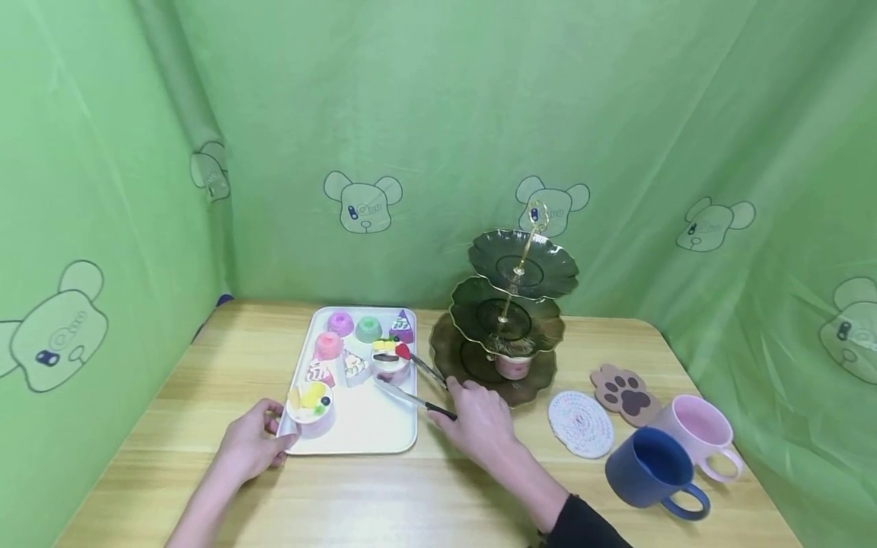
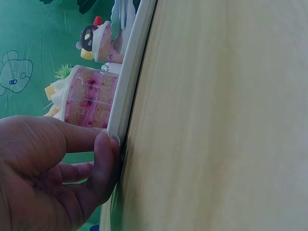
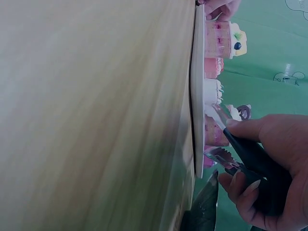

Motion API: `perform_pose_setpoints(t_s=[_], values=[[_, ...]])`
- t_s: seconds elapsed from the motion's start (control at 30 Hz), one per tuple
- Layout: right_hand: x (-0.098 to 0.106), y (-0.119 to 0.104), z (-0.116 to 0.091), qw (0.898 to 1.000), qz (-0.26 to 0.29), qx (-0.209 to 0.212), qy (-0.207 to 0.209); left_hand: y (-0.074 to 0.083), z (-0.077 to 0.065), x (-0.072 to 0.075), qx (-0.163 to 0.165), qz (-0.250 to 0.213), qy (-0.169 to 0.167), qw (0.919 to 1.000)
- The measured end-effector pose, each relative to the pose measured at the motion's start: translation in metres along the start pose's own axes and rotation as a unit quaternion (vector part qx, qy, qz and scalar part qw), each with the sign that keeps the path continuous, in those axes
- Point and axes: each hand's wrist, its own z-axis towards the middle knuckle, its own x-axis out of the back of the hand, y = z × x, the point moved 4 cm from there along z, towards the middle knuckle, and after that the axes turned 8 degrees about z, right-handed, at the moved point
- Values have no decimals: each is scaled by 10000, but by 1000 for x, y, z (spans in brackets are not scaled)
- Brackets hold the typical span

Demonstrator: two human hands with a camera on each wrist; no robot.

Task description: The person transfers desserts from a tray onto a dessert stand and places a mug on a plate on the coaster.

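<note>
While the tray [image 1: 373, 426] holds two cups [image 1: 317, 425] and small cakes [image 1: 340, 323], your left hand [image 1: 253, 440] pinches its corner; your right hand [image 1: 481, 418] grips tongs [image 1: 411, 396], tips parted around the far cup [image 1: 391, 371].

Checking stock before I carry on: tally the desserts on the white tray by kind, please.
Dessert cups: 2
Round cakes: 3
Cake slices: 3
Total on the tray: 8
</note>
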Motion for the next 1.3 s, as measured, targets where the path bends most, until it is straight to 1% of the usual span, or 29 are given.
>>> perform_pose_setpoints(t_s=[0.27,0.53,0.77,0.93,1.1,1.3], values=[[-4,-1,2,9999,-46,93,94,1,0,0,-38,20,15,10000],[-4,-1,1,9998,-152,108,33,1,0,-1,-55,1,30,10000],[0,-2,-4,9993,-209,271,122,1,0,-4,-34,8,37,10000],[11,-3,-11,9991,-115,319,268,2,-1,-3,-28,2,46,10000],[26,0,-20,9992,-16,169,356,0,-1,-2,-32,47,58,10000],[48,10,-35,9993,-141,-52,344,-2,1,-3,-56,106,41,9999]])
